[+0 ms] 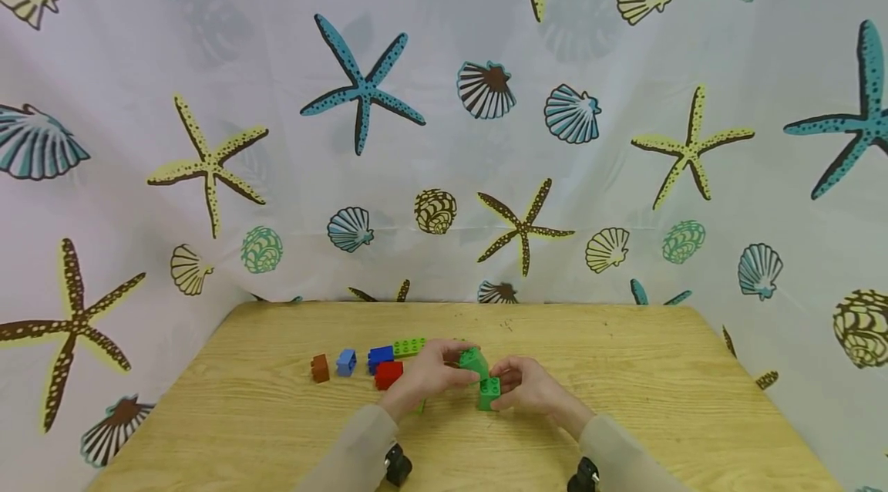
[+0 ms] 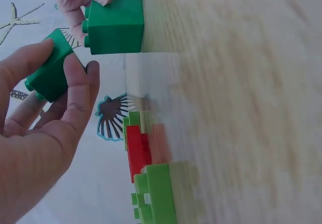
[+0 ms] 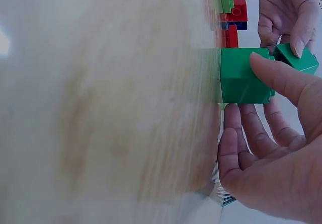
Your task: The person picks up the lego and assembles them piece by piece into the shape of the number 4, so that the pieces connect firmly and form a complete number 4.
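Desk (image 1: 659, 369): a sideways push could slide whatever stands on this wood; its near edge is cut off at 6 o'clock in the head view.
Left hand (image 1: 432, 370): pinches the raised green brick (image 1: 474, 361) between thumb and fingers; too light a pinch could let it twist or drop.
Right hand (image 1: 533, 385): grips the standing green brick (image 1: 489, 398) at its 3 o'clock side; uneven pressure could tip it. Some fingertips are hidden behind the brick.
Red brick (image 1: 389, 375): at 9 o'clock from the left hand; a leftward swing could knock it into the royal-blue brick (image 1: 379, 358) at its 11 o'clock.
Raised brick: tilted, at 11 o'clock from the standing one; lowered at that angle, it could seat on one side only. Whether the two touch, I cannot tell.
Lime sliver (image 1: 421, 406): mostly hidden by the left wrist; its shape is unclear.
Studs (image 2: 84, 26): on the standing brick, partly covered in the head view; misalignment could make them jam.
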`<action>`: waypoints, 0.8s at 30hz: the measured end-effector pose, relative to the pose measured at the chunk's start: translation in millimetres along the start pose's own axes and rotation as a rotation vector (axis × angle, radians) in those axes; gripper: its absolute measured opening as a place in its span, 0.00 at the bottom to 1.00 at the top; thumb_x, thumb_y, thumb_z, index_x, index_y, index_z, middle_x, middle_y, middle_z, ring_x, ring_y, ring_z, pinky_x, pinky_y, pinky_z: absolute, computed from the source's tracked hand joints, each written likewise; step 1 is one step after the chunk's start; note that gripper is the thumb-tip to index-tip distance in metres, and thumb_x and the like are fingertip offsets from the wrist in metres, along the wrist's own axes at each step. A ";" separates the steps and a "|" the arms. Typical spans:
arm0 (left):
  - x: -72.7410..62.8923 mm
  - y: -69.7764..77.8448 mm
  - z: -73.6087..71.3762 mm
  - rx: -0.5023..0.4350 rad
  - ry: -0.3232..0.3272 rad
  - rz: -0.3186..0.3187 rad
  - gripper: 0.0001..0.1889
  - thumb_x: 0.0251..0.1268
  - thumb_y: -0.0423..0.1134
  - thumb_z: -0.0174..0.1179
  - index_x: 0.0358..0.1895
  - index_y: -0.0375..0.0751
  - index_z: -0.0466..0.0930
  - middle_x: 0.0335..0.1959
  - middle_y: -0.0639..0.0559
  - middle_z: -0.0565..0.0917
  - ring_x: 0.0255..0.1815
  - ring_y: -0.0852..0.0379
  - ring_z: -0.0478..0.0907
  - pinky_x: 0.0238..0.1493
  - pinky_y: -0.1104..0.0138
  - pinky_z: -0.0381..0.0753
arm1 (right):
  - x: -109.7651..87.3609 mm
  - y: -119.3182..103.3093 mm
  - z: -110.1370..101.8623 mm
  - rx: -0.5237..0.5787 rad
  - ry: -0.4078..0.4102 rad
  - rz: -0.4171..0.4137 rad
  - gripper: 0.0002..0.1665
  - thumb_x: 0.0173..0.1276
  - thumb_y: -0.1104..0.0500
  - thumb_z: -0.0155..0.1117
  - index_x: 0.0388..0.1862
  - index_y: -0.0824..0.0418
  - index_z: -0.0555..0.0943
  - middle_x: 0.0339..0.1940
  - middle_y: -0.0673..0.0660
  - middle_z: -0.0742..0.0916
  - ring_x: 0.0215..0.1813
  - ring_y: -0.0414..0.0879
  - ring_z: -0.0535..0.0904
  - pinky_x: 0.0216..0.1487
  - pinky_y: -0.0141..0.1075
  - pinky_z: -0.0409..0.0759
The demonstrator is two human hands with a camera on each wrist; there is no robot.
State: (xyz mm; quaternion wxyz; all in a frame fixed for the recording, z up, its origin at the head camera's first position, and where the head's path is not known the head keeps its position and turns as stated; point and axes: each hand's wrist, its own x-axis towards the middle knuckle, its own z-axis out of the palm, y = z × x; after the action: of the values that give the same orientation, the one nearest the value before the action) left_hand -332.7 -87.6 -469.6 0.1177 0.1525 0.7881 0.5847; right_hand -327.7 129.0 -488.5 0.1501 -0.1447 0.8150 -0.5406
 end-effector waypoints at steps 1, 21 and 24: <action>-0.2 0.4 0.7 0.005 -0.007 0.003 0.28 0.59 0.36 0.69 0.65 0.39 0.75 0.46 0.45 0.83 0.41 0.56 0.80 0.44 0.60 0.85 | -0.1 0.3 -0.2 0.003 0.001 0.003 0.25 0.53 0.70 0.75 0.50 0.66 0.77 0.45 0.58 0.86 0.45 0.46 0.81 0.49 0.40 0.81; 3.1 2.0 10.7 0.165 -0.035 0.093 0.19 0.54 0.34 0.72 0.51 0.44 0.84 0.41 0.53 0.87 0.42 0.57 0.83 0.48 0.61 0.83 | -0.1 1.3 -6.6 -0.033 -0.026 -0.002 0.25 0.55 0.65 0.76 0.52 0.65 0.80 0.45 0.56 0.86 0.45 0.45 0.82 0.51 0.41 0.82; 3.4 1.4 11.3 0.185 -0.043 0.103 0.19 0.54 0.34 0.73 0.51 0.45 0.85 0.42 0.54 0.87 0.43 0.57 0.83 0.49 0.60 0.83 | -0.2 2.4 -5.9 -0.028 -0.027 -0.006 0.25 0.55 0.66 0.76 0.52 0.65 0.80 0.45 0.56 0.86 0.46 0.45 0.82 0.51 0.42 0.82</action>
State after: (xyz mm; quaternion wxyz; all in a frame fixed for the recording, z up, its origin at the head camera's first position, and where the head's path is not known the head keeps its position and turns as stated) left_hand -331.6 -76.0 -471.5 0.0899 0.2154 0.8271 0.5112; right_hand -330.0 134.9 -488.5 0.1574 -0.1567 0.8199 -0.5277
